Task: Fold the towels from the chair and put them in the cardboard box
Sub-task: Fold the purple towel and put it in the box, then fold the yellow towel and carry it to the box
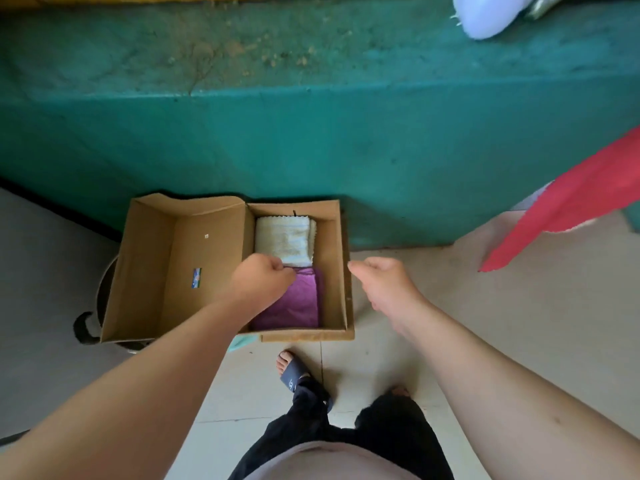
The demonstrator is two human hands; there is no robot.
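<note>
An open cardboard box (341, 271) stands on the floor against a green wall, its lid (173, 265) laid open to the left. Inside lie a folded white towel (285, 240) at the far end and a folded purple towel (298, 303) at the near end. My left hand (263, 282) hovers over the purple towel's far corner, fingers curled; whether it pinches the cloth I cannot tell. My right hand (384, 285) hangs just outside the box's right wall, fingers loosely apart, holding nothing. A red cloth (571, 206) hangs in from the right edge.
The green wall (311, 133) rises right behind the box. A dark round object (104, 299) sits under the lid at left. My feet in black slippers (294, 375) stand on pale tiles in front of the box. A white object (485, 15) lies on the ledge top right.
</note>
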